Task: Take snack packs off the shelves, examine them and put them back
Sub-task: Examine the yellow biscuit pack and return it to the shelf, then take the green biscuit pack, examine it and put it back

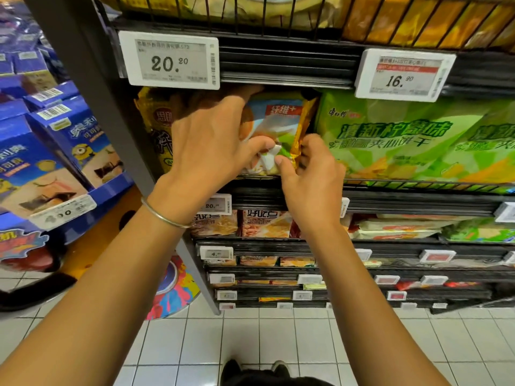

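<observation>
- Left hand (206, 137) grips the pack (278, 118) by its left side; right hand (309, 165) pinches its lower edge.
- The pack could snag the shelf rail (287, 192) or drag the green packs (390, 135) out.

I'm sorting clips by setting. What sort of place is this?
Most likely a supermarket aisle: tiered shelves packed with snacks, price tags reading 20.20 and 16.90, stacked blue boxes at the left. The left hand and right hand grip a snack pack.
</observation>
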